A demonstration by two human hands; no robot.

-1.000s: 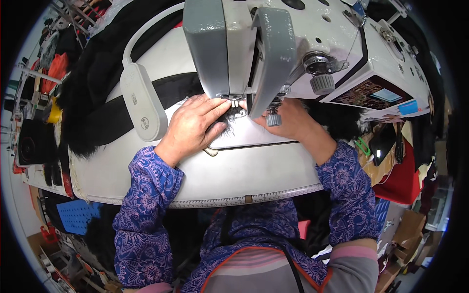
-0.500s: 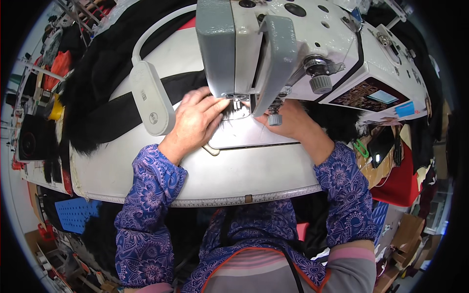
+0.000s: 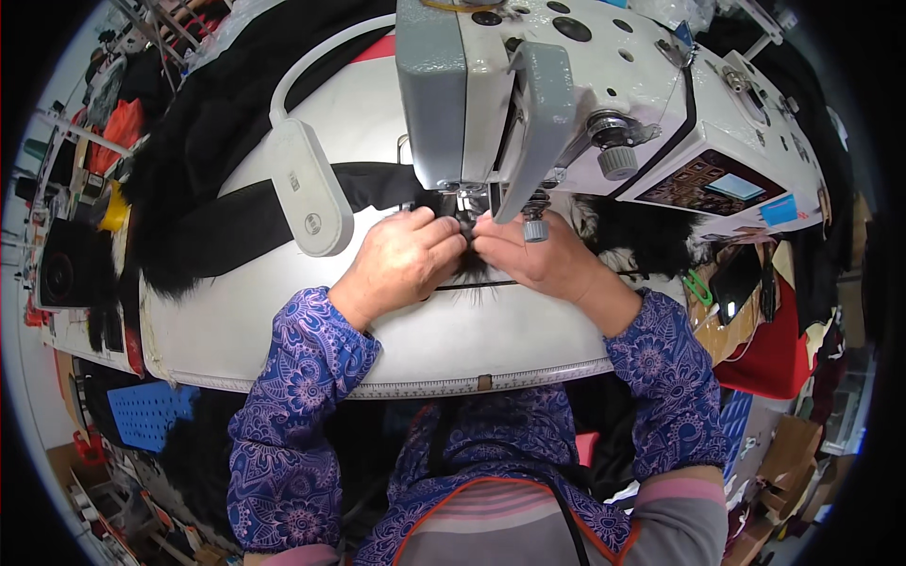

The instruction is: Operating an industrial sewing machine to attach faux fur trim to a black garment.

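A white and grey sewing machine (image 3: pixel 429 104) stands over the white table. Just in front of its presser foot (image 3: pixel 464 200), my left hand (image 3: pixel 406 255) is closed with bent fingers on a black fur piece (image 3: pixel 467 269). From the other side my right hand (image 3: pixel 543 253) pinches the same fur, its fingertips close to the left ones. Long dark hairs stick out below the fingers. The fur's edge between the fingertips is mostly hidden. A wide black fabric strip (image 3: pixel 231 226) runs from the machine to the left, with fur at its far end.
A white lamp (image 3: pixel 311 198) on a bent arm hangs left of my left hand. A measuring tape (image 3: pixel 415 387) lines the table's front edge. Black fur (image 3: pixel 651 231) lies right of my right hand, near a green clip (image 3: pixel 696 288). Black cloth (image 3: pixel 189 141) covers the back left.
My left hand has moved slightly right and nearer to me, its fingers curling in. My right hand has come out from behind the machine head. Black fur now shows between both hands.
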